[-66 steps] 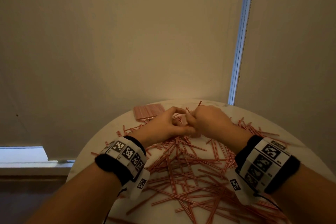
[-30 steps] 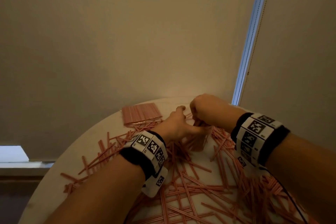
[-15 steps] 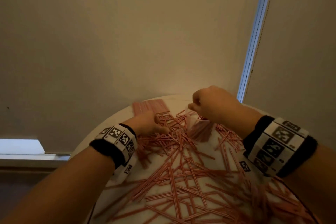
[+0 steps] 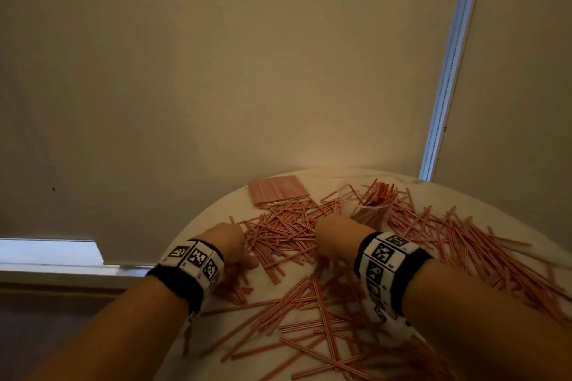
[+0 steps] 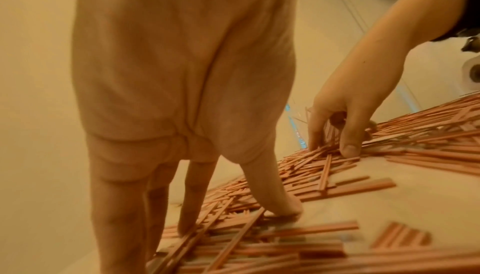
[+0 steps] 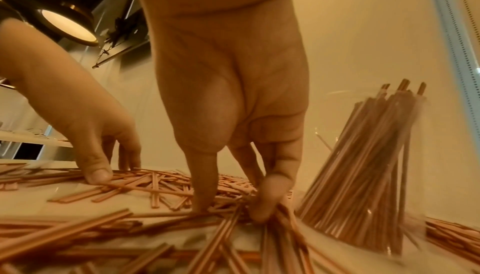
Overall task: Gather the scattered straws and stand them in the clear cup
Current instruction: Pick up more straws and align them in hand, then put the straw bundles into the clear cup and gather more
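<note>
Several red-and-white striped straws (image 4: 288, 226) lie scattered over a round white table (image 4: 213, 216). The clear cup (image 4: 368, 210) stands at the back of the table with a leaning bunch of straws in it, also plain in the right wrist view as the cup (image 6: 376, 175). My left hand (image 4: 235, 241) is down on the pile's left side, and its straight fingers (image 5: 187, 216) and thumb touch loose straws. My right hand (image 4: 331, 238) is just in front of the cup. Its thumb and fingertips (image 6: 267, 202) press into the straws, set apart from each other.
A flat packet of straws (image 4: 277, 190) lies at the table's far edge, left of the cup. Pale blinds hang close behind the table. More straws cover the right and near parts of the tabletop (image 4: 464, 250).
My right hand has come down from its raised position at the cup to the pile, which leaves the cup in plain sight. The left hand has drawn back towards me and to the left.
</note>
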### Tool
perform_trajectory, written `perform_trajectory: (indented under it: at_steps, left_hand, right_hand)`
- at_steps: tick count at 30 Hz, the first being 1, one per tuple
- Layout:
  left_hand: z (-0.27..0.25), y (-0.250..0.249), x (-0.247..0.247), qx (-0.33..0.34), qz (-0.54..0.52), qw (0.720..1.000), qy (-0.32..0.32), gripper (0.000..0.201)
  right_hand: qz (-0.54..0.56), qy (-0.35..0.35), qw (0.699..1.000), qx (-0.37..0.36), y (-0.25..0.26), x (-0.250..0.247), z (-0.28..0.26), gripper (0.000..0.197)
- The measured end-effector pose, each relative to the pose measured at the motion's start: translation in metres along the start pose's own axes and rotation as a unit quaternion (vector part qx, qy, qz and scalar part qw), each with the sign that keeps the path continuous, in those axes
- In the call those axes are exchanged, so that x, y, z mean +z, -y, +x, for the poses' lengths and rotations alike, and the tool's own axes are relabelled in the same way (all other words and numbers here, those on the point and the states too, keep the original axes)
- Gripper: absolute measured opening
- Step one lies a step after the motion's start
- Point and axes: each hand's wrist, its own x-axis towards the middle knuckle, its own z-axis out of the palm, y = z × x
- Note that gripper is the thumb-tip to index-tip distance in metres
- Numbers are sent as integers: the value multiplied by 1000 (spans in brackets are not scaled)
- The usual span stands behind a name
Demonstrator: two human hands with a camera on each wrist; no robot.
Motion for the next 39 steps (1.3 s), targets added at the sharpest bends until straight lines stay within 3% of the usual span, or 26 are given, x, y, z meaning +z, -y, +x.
perform_trajectory:
  at_steps: [9, 15, 18, 20, 22, 27, 32, 34, 36, 39]
  left_hand:
    - [-25, -40, 9, 96, 33, 990, -97, 32]
    - [-39, -61, 4, 123, -42, 990, -53, 24]
    - [-38, -66, 6, 87, -47, 988, -116, 48]
    - [-37, -73, 11, 56, -18, 994, -94, 57]
    - [-36, -85, 17, 43, 7, 998, -34, 61]
    - [-41, -106, 9, 79, -18, 997, -12, 41]
    - [-42, -99, -1, 38, -92, 994, 47, 32]
    - [-40, -97, 0, 32, -122, 991, 53, 32]
    - [-39, -98, 0, 21, -113, 992, 48, 34]
    - [-39, -109, 2, 20, -73, 997, 22, 37]
  right_hand:
    - [11, -26, 1000, -3, 1, 11, -26, 27]
    - [4, 24, 999, 20, -10, 16, -52, 37]
    - [20, 40, 998, 32, -18, 18, -62, 35]
    - [26, 35, 999, 33, -20, 20, -68, 30]
    - [42, 27, 998, 30, -20, 25, -70, 36]
    - [38, 13, 999, 30, -16, 32, -74, 33]
    - [31, 34, 998, 37, -21, 29, -82, 26]
    - [29, 38, 998, 39, -26, 26, -85, 25]
    - [30, 36, 998, 49, -30, 21, -87, 12]
    - [42, 17, 997, 60, -36, 20, -89, 23]
